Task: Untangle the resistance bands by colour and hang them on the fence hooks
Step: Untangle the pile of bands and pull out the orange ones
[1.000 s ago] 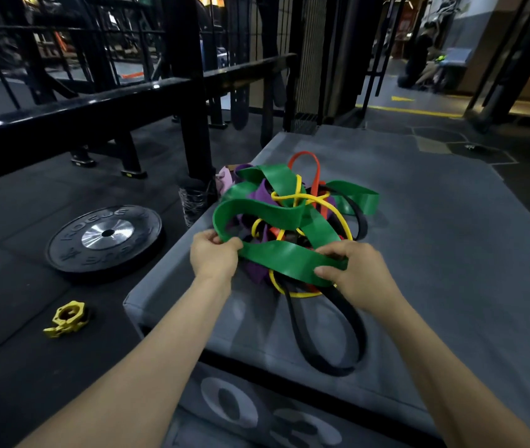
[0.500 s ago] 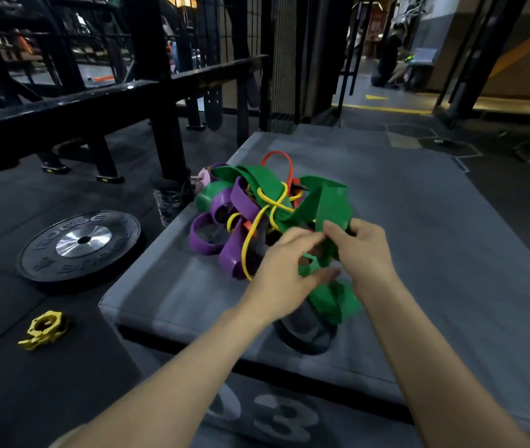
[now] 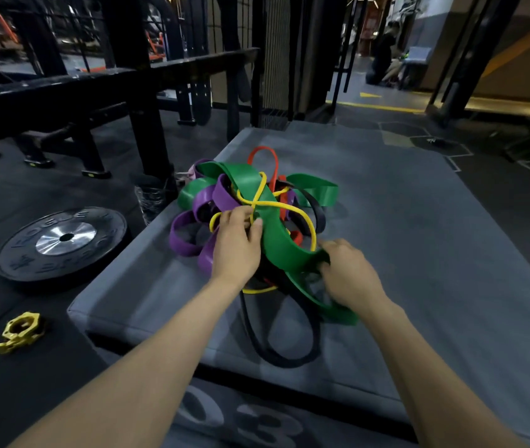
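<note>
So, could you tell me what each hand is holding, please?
Left hand pinches the thin yellow band; right hand grips the wide green band mid-length.

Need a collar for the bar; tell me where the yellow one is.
Head view, lower left: the yellow collar lies on the floor, below the weight plate.

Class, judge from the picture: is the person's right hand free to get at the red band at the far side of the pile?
Probably not directly. The right hand grips the green band, and the red band lies beyond, threaded under green and yellow band loops.
</note>
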Tool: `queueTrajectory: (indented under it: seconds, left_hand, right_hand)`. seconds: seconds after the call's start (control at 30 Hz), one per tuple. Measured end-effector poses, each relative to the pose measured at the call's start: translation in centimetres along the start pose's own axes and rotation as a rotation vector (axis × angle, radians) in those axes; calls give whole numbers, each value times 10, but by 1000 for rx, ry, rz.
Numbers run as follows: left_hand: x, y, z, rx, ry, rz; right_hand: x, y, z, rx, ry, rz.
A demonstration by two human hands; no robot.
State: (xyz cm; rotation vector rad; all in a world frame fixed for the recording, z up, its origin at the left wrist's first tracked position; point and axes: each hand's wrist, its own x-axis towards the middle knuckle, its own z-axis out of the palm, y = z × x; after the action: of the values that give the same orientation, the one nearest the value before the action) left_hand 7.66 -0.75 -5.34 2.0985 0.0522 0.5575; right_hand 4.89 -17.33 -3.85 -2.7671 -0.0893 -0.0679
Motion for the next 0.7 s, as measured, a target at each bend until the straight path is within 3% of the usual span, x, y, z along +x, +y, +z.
queueTrajectory:
  seconds: [0.17, 0.4, 0.6, 0.7]
  left_hand:
    - [8, 7, 6, -295, -119, -289]
    - [9, 2, -12, -367, -227, -277]
    - [-1, 11, -18, -209, -116, -186]
    - [-10, 25, -15, -296, -135, -194]
  right_hand:
    - [13, 5, -5, 262, 54, 74]
    - [25, 1, -1, 425, -156, -9]
    - [16, -7, -8, 219, 68, -128]
    - [4, -15, -15, -77, 167, -277]
